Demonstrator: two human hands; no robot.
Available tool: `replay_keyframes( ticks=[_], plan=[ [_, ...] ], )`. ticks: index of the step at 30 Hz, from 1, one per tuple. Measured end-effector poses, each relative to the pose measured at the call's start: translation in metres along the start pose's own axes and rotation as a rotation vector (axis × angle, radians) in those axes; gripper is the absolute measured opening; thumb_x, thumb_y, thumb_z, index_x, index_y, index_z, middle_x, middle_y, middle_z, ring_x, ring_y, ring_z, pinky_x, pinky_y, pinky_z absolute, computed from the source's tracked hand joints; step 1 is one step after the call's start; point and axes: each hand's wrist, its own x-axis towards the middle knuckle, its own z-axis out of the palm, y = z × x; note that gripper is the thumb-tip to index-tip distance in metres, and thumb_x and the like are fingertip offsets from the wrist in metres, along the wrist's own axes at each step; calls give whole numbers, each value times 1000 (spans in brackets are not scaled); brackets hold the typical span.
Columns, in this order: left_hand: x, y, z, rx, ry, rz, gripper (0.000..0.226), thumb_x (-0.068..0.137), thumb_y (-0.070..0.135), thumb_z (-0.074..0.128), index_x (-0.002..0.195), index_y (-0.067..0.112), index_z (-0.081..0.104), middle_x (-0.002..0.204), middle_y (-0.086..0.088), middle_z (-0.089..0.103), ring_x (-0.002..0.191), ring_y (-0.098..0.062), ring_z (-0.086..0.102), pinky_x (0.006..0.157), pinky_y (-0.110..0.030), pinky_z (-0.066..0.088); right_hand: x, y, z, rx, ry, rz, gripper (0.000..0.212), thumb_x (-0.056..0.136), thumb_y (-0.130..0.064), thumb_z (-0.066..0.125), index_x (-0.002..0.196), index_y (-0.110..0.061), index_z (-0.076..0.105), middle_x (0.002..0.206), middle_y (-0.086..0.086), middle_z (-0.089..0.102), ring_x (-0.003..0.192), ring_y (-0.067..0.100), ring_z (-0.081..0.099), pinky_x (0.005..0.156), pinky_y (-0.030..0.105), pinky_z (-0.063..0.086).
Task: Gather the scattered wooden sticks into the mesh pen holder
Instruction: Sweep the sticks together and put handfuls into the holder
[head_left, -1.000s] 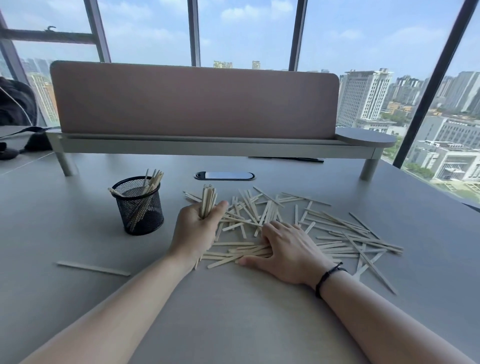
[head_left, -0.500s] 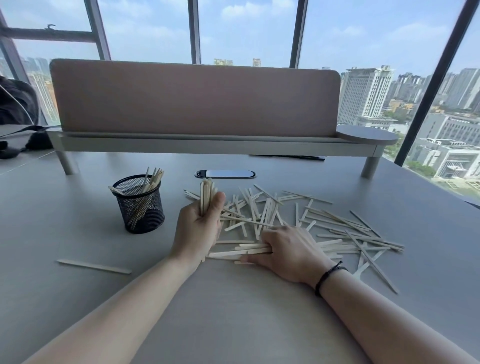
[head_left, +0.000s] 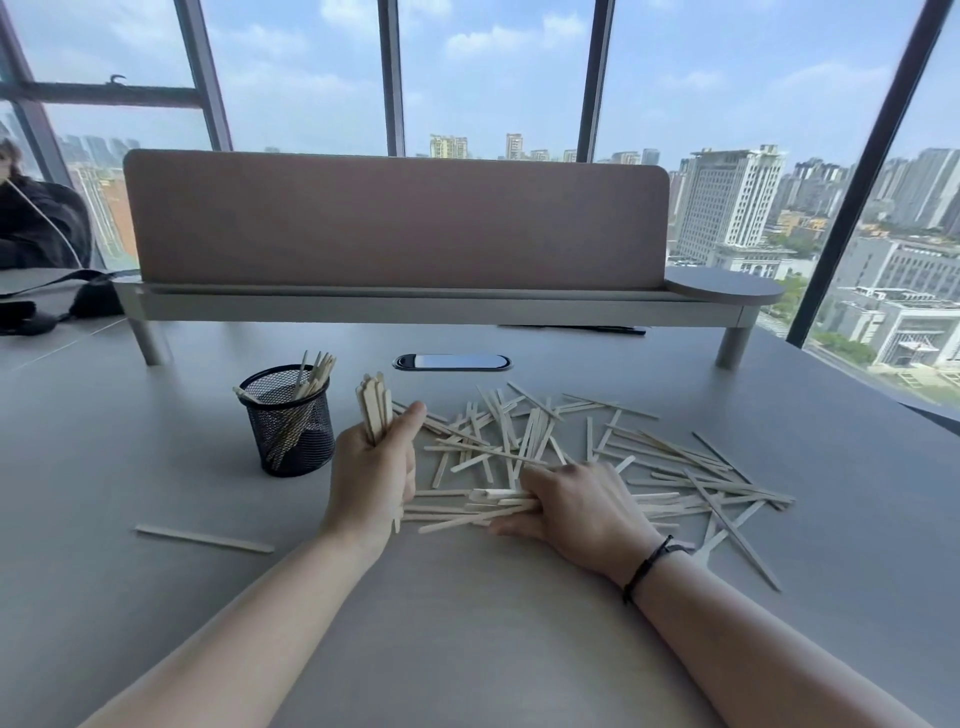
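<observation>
**Stick collection: status at frame centre**

Sticks, approx. half the visible qty, lie scattered across the grey worktop, centre to centre-right of frame, many crossing one another. One stray stick lies alone at lower left, well apart from the pile.

Mesh pen holder: black, upright, left of centre, just beside the left hand. Several sticks already stand inside, leaning toward the rim's right side.

Left hand: fingers and thumb curled round a bundle of sticks, held roughly upright; upper ends project above the fist, a lower end shows below the palm.

Right hand: lies on the pile's near-left edge, fingers curled round a few flat-lying sticks whose ends point left toward the left hand. Black band on wrist.

Hands are near each other, not touching.

Bkgd: pink divider panel on a raised shelf, upper centre; oval cable port in worktop behind the pile.
</observation>
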Motion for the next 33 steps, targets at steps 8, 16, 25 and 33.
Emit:
replay_keyframes(
  ticks=[8,16,25,33],
  plan=[
    [-11,-3,-9,115,-21,10,61,84,46,67,49,22,23,44,0,19,39,-15,15,45,-36,11,1,3,6,-22,8,32,65,82,-77,46,60,-18,33,54,-2,52,52,29,54,46,28,24],
    [-10,-4,-11,125,-7,17,62,82,52,67,45,24,25,43,1,21,38,-14,16,47,-32,14,11,-13,-4,-15,91,2,36,82,-30,61,60,-30,33,54,-8,53,66,20,49,71,34,33],
    [-7,-6,-12,100,14,24,60,90,42,66,48,15,33,41,-2,24,36,-16,22,46,-29,17,53,-48,-32,446,179,227,51,91,-27,62,50,-24,31,40,-6,36,41,14,33,44,30,24],
    [-6,-9,-13,100,-34,-39,59,96,34,64,52,20,29,46,0,24,37,-16,18,46,-24,18,103,-64,-61,1036,382,483,52,95,-41,61,52,-19,42,44,-10,35,43,11,31,49,26,27]
  ],
)
